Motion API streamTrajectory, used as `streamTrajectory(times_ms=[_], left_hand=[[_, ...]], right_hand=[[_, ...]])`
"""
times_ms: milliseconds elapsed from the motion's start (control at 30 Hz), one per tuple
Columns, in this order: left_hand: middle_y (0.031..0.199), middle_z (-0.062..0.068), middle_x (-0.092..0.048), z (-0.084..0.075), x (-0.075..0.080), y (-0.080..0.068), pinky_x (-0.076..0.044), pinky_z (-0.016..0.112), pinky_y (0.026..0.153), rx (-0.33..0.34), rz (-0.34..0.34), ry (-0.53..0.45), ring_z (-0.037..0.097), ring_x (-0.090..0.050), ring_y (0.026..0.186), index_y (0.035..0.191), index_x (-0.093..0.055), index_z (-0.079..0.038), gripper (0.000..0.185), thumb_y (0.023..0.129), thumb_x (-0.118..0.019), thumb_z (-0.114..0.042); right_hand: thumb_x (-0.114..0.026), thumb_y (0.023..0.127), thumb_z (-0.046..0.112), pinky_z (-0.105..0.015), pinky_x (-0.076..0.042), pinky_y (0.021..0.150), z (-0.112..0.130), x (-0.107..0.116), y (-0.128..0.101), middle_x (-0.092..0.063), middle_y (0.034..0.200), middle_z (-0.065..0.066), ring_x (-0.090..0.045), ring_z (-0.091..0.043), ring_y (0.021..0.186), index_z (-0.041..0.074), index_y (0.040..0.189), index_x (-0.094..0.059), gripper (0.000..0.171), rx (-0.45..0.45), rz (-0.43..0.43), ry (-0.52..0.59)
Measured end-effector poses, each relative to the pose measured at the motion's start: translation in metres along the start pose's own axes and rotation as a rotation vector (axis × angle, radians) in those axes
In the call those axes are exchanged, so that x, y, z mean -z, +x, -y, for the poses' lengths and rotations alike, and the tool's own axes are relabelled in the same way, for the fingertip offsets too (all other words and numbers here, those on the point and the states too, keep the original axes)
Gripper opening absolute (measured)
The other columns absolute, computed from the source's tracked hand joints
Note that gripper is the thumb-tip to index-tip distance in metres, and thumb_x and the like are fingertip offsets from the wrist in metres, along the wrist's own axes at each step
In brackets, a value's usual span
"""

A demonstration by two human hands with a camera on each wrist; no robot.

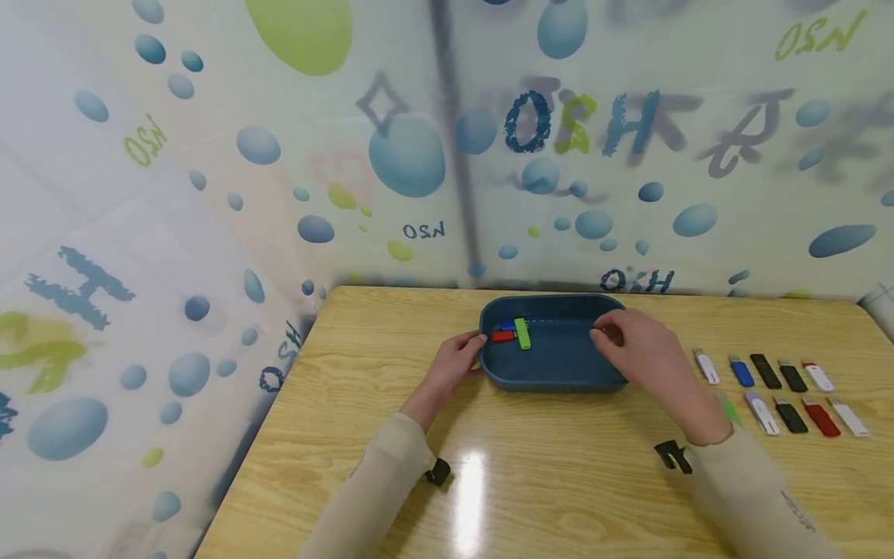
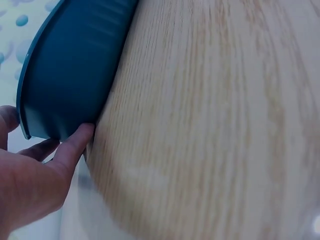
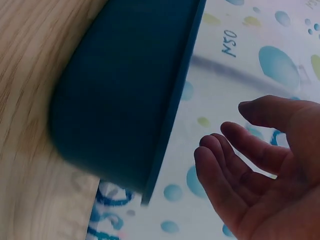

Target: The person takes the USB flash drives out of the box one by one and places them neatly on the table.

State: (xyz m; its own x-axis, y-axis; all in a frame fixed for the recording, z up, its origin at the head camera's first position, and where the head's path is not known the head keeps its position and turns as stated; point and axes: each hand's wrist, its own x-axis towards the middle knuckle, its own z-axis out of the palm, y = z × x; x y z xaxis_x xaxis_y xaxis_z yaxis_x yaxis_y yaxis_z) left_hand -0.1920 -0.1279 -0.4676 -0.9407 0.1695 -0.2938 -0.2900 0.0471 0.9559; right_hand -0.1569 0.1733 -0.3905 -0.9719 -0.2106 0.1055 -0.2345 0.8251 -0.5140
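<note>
- Blue tray (image 1: 559, 373) sits between my hands on the wooden table (image 1: 531, 481); light, stiff plastic, probably slippery, best gripped at the rim.
- My left hand (image 1: 454, 363) touches its left wall, fingers relaxed.
- My right hand (image 1: 639, 341) hovers loosely open over the right rim, holding nothing.
- USB sticks (image 1: 782, 392) lie right of it.

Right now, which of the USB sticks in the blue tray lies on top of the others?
The green stick. It lies crosswise over the red stick and blue stick at the left end of the tray.
</note>
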Motion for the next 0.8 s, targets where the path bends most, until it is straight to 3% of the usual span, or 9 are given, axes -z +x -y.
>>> streamTrajectory(times_ms=[400, 633, 800], left_hand=[[0.153, 0.021, -0.050, 0.001, 0.001, -0.002, -0.055, 0.043, 0.101, -0.016, 0.041, -0.050, 0.032, -0.052, 0.138, 0.153, -0.046, 0.003, 0.052, 0.110, -0.052, -0.026], [0.153, 0.022, -0.049, -0.001, 0.001, -0.004, -0.054, 0.043, 0.102, -0.019, 0.048, -0.051, 0.033, -0.051, 0.138, 0.153, -0.046, 0.003, 0.051, 0.110, -0.052, -0.025], [0.152, 0.022, -0.049, 0.001, 0.002, -0.003, -0.055, 0.043, 0.101, -0.031, 0.050, -0.062, 0.033, -0.052, 0.137, 0.152, -0.047, 0.003, 0.052, 0.110, -0.053, -0.026]], right_hand=[[-0.067, 0.102, 0.023, -0.045, -0.055, 0.069, 0.033, -0.036, 0.032, -0.067, 0.098, -0.012, -0.063, -0.025, 0.083, 0.002, 0.113, -0.072, 0.024, 0.027, 0.023, -0.012], [-0.067, 0.102, 0.022, -0.046, -0.055, 0.072, 0.041, -0.052, 0.051, -0.066, 0.100, -0.015, -0.061, -0.028, 0.085, -0.002, 0.119, -0.069, 0.030, -0.019, 0.083, -0.039], [-0.066, 0.102, 0.022, -0.052, -0.056, 0.083, 0.046, -0.062, 0.063, -0.067, 0.111, -0.021, -0.063, -0.034, 0.095, -0.005, 0.123, -0.066, 0.034, -0.052, 0.121, -0.047]])
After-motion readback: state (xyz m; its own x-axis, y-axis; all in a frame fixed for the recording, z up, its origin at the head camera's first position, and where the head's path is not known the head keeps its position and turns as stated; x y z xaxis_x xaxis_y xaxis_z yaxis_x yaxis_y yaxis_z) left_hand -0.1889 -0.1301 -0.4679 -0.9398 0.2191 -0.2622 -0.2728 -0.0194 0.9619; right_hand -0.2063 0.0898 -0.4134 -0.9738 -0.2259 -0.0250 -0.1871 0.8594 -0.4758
